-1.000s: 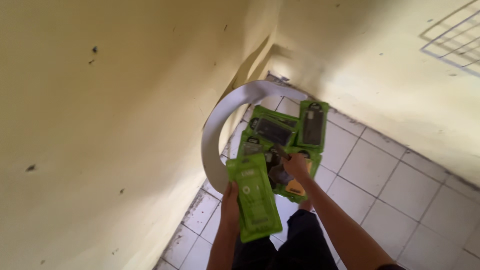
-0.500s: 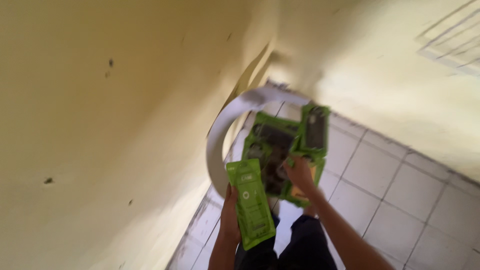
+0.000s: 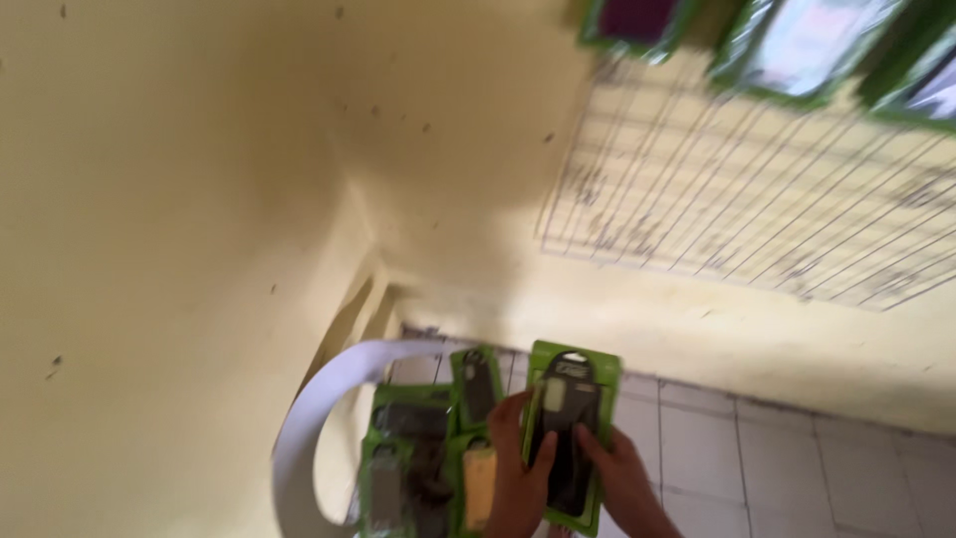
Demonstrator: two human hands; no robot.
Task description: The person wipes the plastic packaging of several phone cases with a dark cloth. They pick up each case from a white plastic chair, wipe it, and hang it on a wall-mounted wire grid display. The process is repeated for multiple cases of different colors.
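Two hands, the left hand [image 3: 518, 478] and the right hand [image 3: 622, 483], grip a green blister pack [image 3: 570, 438] in a tight room corner. Close on the left rises a bare yellow wall [image 3: 149, 249]; a white ring [image 3: 309, 428] and more green packs [image 3: 428, 448] crowd the space beside it. Ahead, a wire grid panel [image 3: 757, 209] covers the wall, packs [image 3: 797, 40] hanging along its top. Open tiled floor [image 3: 797, 468] lies to the right.
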